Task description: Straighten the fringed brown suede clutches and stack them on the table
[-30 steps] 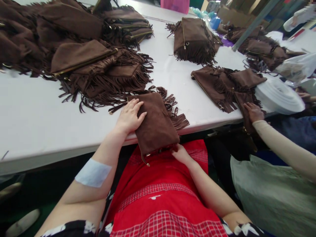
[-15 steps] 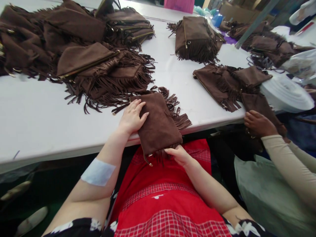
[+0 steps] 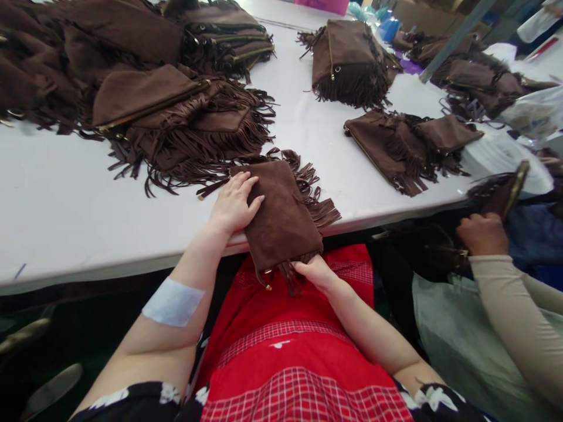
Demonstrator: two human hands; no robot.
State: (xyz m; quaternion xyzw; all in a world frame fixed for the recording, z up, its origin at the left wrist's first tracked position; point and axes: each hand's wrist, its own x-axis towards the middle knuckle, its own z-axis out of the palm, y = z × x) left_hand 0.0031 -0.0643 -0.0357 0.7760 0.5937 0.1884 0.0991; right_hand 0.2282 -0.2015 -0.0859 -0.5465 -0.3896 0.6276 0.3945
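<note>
A dark brown fringed bag [image 3: 284, 214] lies at the table's near edge, its lower end reaching past the edge over my lap. My left hand [image 3: 236, 202] rests flat on its upper left side, fingers stretched out and thumb apart. At the bag's lower right corner is my right hand [image 3: 316, 271], gripping the fringed end; the thumb shows and the other fingers are hidden beneath. Fringe strips spread from the bag's right side, and a small zip pull hangs at its lower left. Just beyond, another fringed bag with a gold zip [image 3: 153, 97] rests on the table.
Brown bags pile up on the white table [image 3: 79, 205] at far left. A stacked bag bundle [image 3: 345, 58] stands further back, with more bags [image 3: 396, 140] at right. A co-worker's hand [image 3: 484, 237] holds a brown piece near a white roll [image 3: 505, 158]. A metal pole [image 3: 457, 41] slants behind.
The co-worker at right has lifted a brown piece off the table's edge. My hands stay almost where they were on the bag; the view has tilted slightly.
</note>
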